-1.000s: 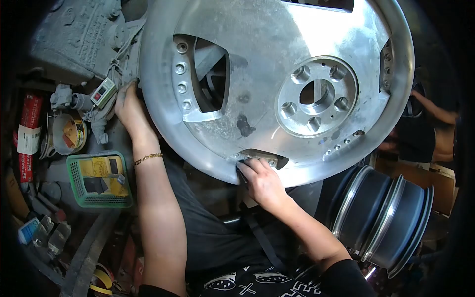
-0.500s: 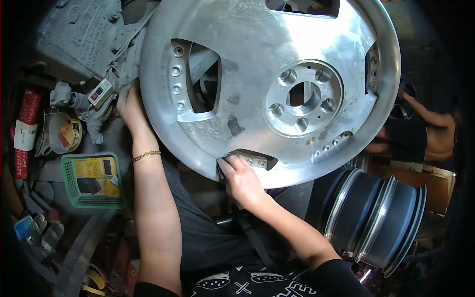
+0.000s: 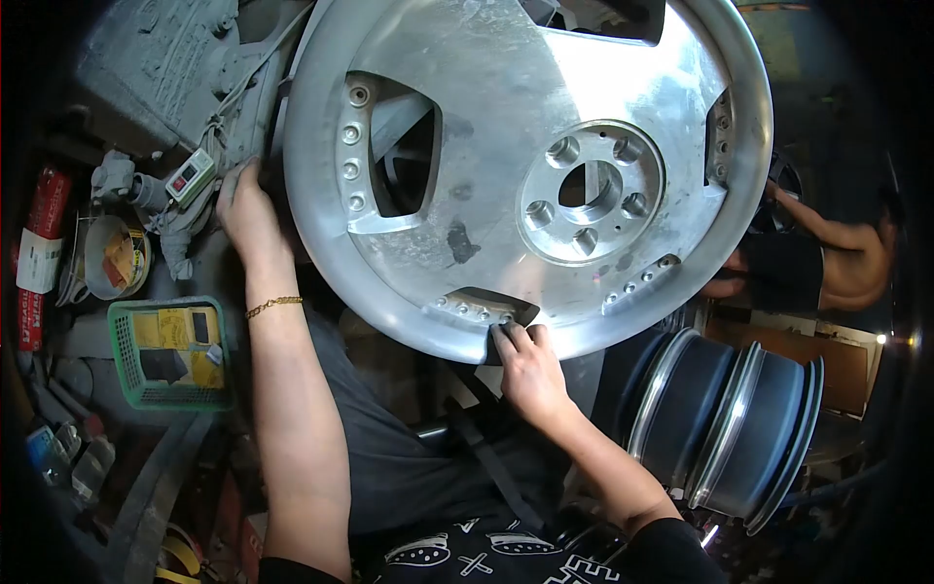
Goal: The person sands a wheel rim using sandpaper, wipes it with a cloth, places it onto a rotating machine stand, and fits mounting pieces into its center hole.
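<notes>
Progress: partial at best, exact stage can't be read from this view. Bare silver wheel is positioned upper middle, front face toward camera, above the lap; its support is hidden. Lip is seen as fairly even, hazy satin; upper face reads bright, but that may be glare. Dark smudges are left on the face, to the left of the hub, so the surface is judged not uniform yet. Fasteners are seated along the left window's edge. Right hand is placed at the lower lip, just below the bottom window, forearm angled up and left from lower right, fingers bent and bunched on the metal. Something dark is seen by the fingertips; pad or shadow can't be told. Thumb is hidden, so a full pinch on the lip can't be confirmed. Left hand is held beside the wheel's left edge, near the switch box, forearm near vertical in view, bracelet at the wrist. Its fingers are partly extended, palm hidden; whether anything is gripped or touched can't be told
</notes>
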`<state>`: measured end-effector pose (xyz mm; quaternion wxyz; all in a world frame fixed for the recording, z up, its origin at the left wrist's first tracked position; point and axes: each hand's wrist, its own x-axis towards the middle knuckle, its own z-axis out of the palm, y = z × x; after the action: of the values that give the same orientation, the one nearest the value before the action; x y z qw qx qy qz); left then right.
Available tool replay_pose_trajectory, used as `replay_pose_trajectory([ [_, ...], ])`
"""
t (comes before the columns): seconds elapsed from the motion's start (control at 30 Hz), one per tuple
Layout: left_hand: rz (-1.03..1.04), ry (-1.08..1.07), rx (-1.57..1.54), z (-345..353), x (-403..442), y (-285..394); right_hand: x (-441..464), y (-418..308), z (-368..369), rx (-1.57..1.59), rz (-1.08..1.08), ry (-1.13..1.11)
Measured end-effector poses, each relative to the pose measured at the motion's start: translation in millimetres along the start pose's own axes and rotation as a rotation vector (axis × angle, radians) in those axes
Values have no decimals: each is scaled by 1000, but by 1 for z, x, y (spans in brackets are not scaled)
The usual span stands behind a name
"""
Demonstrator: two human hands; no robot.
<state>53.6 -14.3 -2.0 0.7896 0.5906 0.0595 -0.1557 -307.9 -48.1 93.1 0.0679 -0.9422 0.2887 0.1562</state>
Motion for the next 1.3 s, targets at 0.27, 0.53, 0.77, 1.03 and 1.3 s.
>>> replay_pose_trajectory([
  [0.27,-117,-50,-125,7,5,-9,43,-56,3,175,-30,97],
  [0.53,-78,16,-88,8,1,0,23,-29,-6,-86,-141,-127],
  [0.77,-75,6,-67,7,6,-5,12,-19,-1,-62,-87,-66],
  [1.03,18,-75,-1,10,2,-5,42,-61,2,191,-21,90],
  [1.3,-65,-23,-86,6,8,-6,-7,11,-10,-66,-21,-87],
])
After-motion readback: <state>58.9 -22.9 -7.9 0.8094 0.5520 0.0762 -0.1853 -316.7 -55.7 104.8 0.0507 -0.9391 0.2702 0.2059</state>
